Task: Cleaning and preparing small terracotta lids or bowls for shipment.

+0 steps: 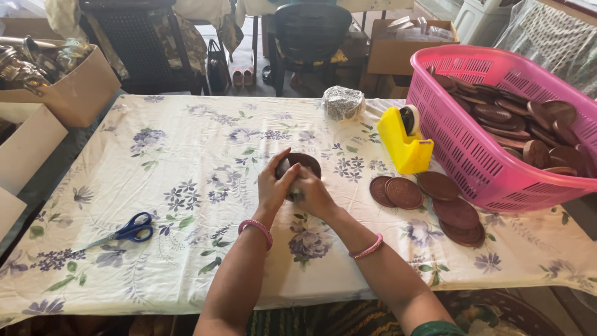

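Note:
Both my hands meet over the middle of the flowered tablecloth (186, 149). My left hand (273, 186) and my right hand (314, 194) together grip a round dark brown disc (303, 162), held upright between the fingers. A pink bangle sits on each wrist. Several more brown discs (429, 196) lie flat on the cloth to the right of my hands.
A pink plastic basket (460, 143) holding several brown discs stands at the right. A yellow tape dispenser (404, 140) sits beside it, a foil-wrapped lump (343, 102) behind. Blue-handled scissors (127, 230) lie at the left. Cardboard boxes (74, 87) and chairs (311, 37) ring the table.

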